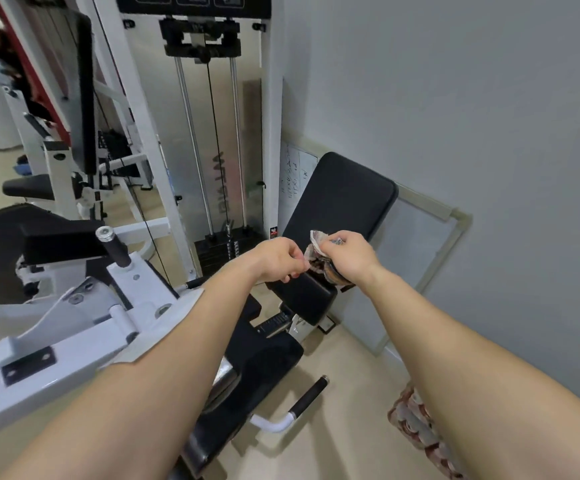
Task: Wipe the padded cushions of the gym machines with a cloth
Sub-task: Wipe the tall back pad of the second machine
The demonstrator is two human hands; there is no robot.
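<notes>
A black padded back cushion [344, 199] leans toward the wall ahead of me, with a smaller black pad [307, 299] just below it. My right hand [345, 256] is closed around a bunched patterned cloth [316, 249] at the lower end of the back cushion. My left hand [279, 259] sits right beside it, fingers pinching the cloth's edge. A black seat pad [264, 358] lies lower, between my forearms.
A white weight-stack tower [212, 133] with cable and guide rods stands behind the cushion. White machine arms [73, 323] with a black handle fill the left. A whiteboard [416, 258] leans on the grey wall at right. A patterned fabric piece [416, 427] shows under my right forearm.
</notes>
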